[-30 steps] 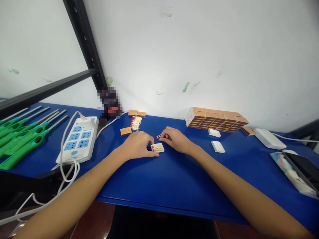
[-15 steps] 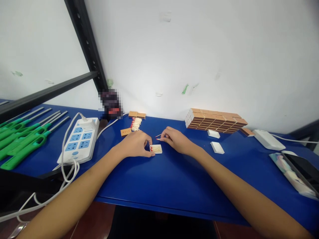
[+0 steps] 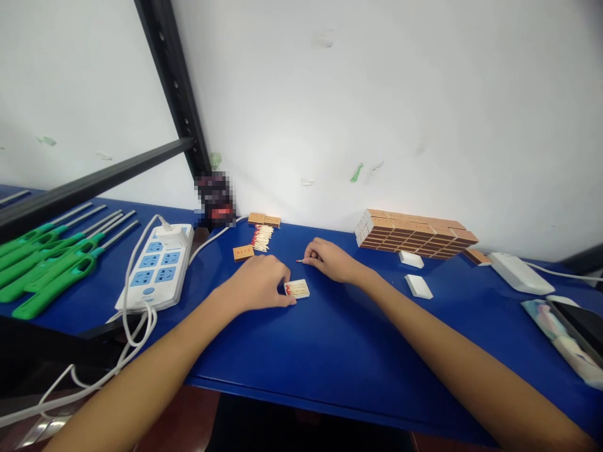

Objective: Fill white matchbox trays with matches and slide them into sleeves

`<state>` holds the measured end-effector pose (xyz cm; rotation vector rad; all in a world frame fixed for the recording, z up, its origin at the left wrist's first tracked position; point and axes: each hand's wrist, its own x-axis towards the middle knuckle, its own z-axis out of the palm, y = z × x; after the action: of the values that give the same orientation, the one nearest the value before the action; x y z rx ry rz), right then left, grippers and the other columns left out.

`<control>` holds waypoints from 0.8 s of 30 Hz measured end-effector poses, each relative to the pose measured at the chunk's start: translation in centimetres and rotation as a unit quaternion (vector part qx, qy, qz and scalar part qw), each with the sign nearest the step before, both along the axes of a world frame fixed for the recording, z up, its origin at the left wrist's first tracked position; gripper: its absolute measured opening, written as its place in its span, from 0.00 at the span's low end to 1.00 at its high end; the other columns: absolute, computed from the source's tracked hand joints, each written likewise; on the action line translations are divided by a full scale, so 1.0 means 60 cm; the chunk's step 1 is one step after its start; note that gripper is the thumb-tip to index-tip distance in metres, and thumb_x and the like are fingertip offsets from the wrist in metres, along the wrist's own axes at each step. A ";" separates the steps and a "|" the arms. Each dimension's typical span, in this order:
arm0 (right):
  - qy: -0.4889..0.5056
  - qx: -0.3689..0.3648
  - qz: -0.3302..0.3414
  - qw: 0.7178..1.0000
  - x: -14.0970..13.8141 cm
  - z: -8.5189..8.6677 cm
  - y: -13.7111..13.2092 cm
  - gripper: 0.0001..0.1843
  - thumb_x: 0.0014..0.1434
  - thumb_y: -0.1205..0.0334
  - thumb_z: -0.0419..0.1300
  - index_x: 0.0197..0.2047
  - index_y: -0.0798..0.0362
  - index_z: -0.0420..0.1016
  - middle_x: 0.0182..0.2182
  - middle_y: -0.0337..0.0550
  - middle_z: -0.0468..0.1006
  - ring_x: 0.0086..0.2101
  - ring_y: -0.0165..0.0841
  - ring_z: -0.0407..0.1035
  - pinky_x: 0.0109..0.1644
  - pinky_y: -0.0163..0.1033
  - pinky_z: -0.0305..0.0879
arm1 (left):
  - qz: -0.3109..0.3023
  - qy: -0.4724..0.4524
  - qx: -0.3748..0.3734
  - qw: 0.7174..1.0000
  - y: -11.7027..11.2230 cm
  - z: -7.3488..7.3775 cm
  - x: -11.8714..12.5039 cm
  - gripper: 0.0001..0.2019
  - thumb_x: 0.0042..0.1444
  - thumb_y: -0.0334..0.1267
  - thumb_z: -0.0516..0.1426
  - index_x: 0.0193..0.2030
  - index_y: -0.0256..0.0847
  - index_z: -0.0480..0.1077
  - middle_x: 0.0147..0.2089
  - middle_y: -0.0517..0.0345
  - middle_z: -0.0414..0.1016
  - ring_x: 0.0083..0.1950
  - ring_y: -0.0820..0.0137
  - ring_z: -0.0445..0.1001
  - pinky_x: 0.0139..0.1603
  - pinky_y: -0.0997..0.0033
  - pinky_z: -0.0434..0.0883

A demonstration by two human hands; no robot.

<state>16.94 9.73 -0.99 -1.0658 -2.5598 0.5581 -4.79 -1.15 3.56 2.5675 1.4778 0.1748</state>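
Note:
A small white matchbox tray (image 3: 302,286) with several red-tipped matches in it lies on the blue table. My left hand (image 3: 264,282) is closed about the tray's left end, the thumb along its near corner and the fingers behind. Just beyond the tray, my right hand (image 3: 330,260) pinches a match (image 3: 300,261) between thumb and fingers, its red head pointing left. Other fingers of that hand are curled, and what they may hold is hidden. Past my left hand lies a row of loose matches (image 3: 262,238), beside a brown matchbox cover (image 3: 243,253).
Two more matchbox covers (image 3: 264,219) lie near the wall. A stack of matchboxes (image 3: 414,233) stands back right, with white trays (image 3: 418,286) before it. Left are a power strip (image 3: 157,267), green long-nosed lighters (image 3: 56,276) and a black shelf frame (image 3: 179,94).
Two match ends showed at my right fingertips earlier; now one does. The tray sits slightly turned beside my left hand. The whole view has shifted a little.

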 end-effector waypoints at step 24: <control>-0.006 0.055 -0.006 0.998 -0.166 -0.009 -0.010 0.06 0.70 0.62 0.61 0.42 0.54 0.76 0.42 0.46 0.76 0.38 0.33 0.70 0.41 0.37 0.59 | 0.189 -0.156 0.026 0.969 -0.090 -0.063 -0.103 0.16 0.61 0.54 0.63 0.46 0.46 0.79 0.27 0.64 0.69 0.29 0.70 0.69 0.31 0.70 0.60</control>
<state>6.99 9.16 -1.53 -1.0488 -2.5612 0.4035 -10.98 -6.58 -0.19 2.1370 1.8293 0.6415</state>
